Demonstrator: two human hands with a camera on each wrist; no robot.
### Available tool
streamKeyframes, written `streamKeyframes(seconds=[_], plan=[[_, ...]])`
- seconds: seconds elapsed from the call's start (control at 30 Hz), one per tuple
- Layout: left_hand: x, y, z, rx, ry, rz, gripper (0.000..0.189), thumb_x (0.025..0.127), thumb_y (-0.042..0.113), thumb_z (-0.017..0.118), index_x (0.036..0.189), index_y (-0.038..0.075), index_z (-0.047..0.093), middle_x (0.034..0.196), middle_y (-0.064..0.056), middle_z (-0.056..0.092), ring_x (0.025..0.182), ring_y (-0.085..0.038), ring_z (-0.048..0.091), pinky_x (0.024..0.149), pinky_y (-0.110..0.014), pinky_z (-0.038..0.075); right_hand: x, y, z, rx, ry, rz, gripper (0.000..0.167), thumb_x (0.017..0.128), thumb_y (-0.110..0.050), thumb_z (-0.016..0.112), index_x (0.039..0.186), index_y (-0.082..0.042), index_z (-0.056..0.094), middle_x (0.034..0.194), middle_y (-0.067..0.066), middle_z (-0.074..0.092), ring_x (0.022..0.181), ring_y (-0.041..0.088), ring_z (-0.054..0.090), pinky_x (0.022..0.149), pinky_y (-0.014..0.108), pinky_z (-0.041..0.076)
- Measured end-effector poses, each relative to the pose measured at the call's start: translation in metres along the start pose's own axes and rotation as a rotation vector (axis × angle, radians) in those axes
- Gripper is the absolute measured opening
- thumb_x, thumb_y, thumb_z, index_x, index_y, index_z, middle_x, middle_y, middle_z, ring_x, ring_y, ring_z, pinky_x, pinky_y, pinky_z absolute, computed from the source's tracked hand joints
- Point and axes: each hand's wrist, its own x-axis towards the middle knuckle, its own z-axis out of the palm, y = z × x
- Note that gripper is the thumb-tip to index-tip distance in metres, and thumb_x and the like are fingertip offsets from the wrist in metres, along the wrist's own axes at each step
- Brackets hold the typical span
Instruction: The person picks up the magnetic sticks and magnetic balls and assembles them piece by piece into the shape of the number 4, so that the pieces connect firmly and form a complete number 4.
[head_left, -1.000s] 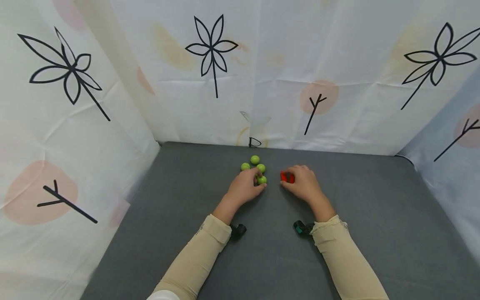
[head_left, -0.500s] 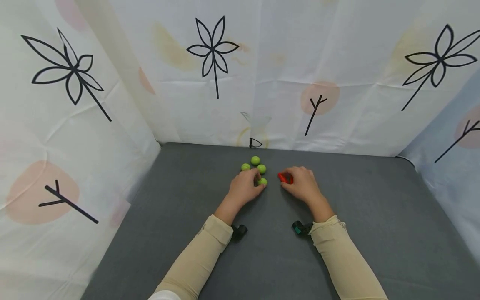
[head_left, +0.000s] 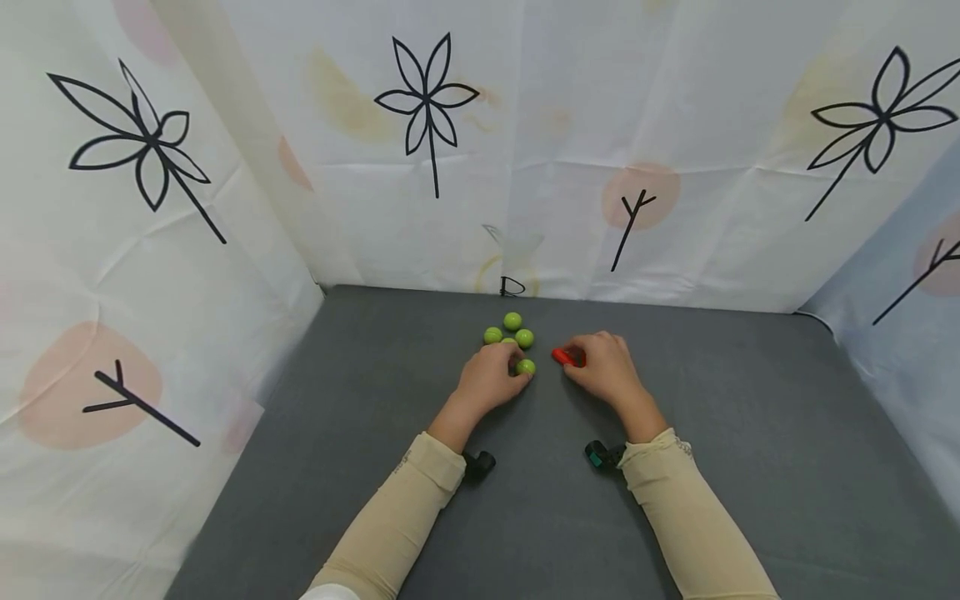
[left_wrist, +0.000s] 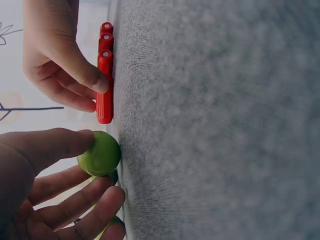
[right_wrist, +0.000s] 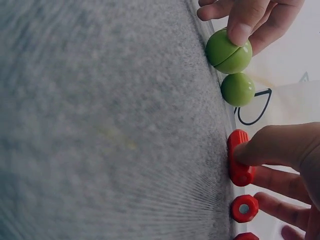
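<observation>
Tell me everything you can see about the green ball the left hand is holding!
The green ball is round, smooth and shiny, and looks like plastic. A thin line, like a seam, crosses it. The left hand pinches it, with the thumb pressed on its side. It seems to rest on the grey surface, and it's nearest the person of the green balls in the head view. The fingers hide part of it.
</observation>
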Motion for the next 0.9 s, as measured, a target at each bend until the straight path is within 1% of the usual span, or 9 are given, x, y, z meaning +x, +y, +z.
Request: streamKeyframes(seconds=[0.1,0.2,0.23,0.3,0.4,0.47,0.57,0.7,0.9], plan=[[-0.002,-0.001,-0.001,-0.020,-0.003,-0.001,0.028,0.097,0.031,0.079,0.121,0.016,0.076,0.113,-0.004,0.076,0.101,-0.020,0.072,0.082,-0.042,0.059,0.000,-0.001,0.000,0.016,-0.005,0.010,0.028,0.089,-0.012,0.081,0.117,-0.008,0.080,0.105,0.012,0.080,0.108,0.037,0.064,0.118,0.065,0.030],[-0.006,-0.001,-0.003,-0.051,-0.007,-0.008,0.029,0.097,0.031,0.079,0.121,0.015,0.076,0.113,-0.005,0.076,0.102,-0.021,0.072,0.084,-0.042,0.059,-0.001,-0.002,0.001,0.017,-0.001,0.007,0.027,0.089,-0.010,0.080,0.116,-0.009,0.080,0.107,0.012,0.079,0.109,0.037,0.065,0.121,0.067,0.027],[-0.008,-0.002,-0.004,-0.060,-0.007,-0.012,0.030,0.097,0.031,0.080,0.121,0.014,0.076,0.113,-0.005,0.076,0.102,-0.022,0.072,0.084,-0.043,0.059,-0.001,-0.003,0.001,0.018,-0.001,0.008,0.027,0.090,-0.010,0.079,0.116,-0.009,0.080,0.107,0.012,0.078,0.108,0.037,0.065,0.120,0.067,0.028],[-0.010,-0.002,-0.006,-0.073,-0.004,-0.022,0.030,0.097,0.031,0.080,0.121,0.014,0.076,0.113,-0.006,0.076,0.103,-0.022,0.072,0.085,-0.043,0.059,-0.002,-0.004,0.001,0.032,-0.004,0.008,0.027,0.090,-0.010,0.079,0.117,-0.008,0.079,0.108,0.013,0.077,0.104,0.036,0.067,0.114,0.063,0.038],[-0.013,-0.003,-0.009,-0.088,0.002,-0.040,0.031,0.096,0.032,0.080,0.122,0.014,0.076,0.113,-0.005,0.076,0.103,-0.022,0.072,0.086,-0.043,0.059,-0.004,-0.006,-0.001,0.084,-0.020,0.005,0.027,0.092,-0.008,0.078,0.119,-0.006,0.077,0.109,0.014,0.073,0.099,0.033,0.068,0.097,0.056,0.052],[-0.015,-0.003,-0.010,-0.096,0.007,-0.048,0.031,0.096,0.033,0.081,0.122,0.015,0.076,0.113,-0.005,0.076,0.102,-0.021,0.072,0.085,-0.043,0.059,-0.007,-0.008,-0.003,0.128,-0.031,-0.003,0.027,0.093,-0.006,0.077,0.120,-0.004,0.076,0.110,0.015,0.072,0.096,0.032,0.068,0.085,0.052,0.056],[-0.019,-0.003,-0.013,-0.116,0.013,-0.056,0.031,0.095,0.032,0.081,0.121,0.015,0.076,0.112,-0.004,0.075,0.101,-0.021,0.071,0.085,-0.043,0.059,-0.011,-0.009,-0.006,0.179,-0.039,-0.025,0.027,0.093,-0.004,0.077,0.120,-0.002,0.076,0.112,0.016,0.072,0.096,0.032,0.068,0.083,0.050,0.056],[-0.024,-0.006,-0.017,-0.155,0.018,-0.053,0.028,0.095,0.031,0.081,0.118,0.015,0.076,0.110,-0.003,0.074,0.095,-0.018,0.070,0.084,-0.041,0.059,-0.019,-0.010,-0.009,0.226,-0.037,-0.052,0.026,0.092,-0.003,0.079,0.118,-0.003,0.076,0.113,0.015,0.073,0.098,0.031,0.068,0.085,0.049,0.056],[-0.037,-0.016,-0.022,-0.245,-0.024,-0.002,0.025,0.095,0.029,0.082,0.116,0.016,0.077,0.107,-0.002,0.074,0.086,-0.014,0.068,0.079,-0.036,0.059,-0.032,-0.016,-0.012,0.301,-0.050,-0.099,0.026,0.092,-0.002,0.080,0.118,-0.004,0.077,0.115,0.013,0.074,0.099,0.028,0.070,0.087,0.049,0.057]])
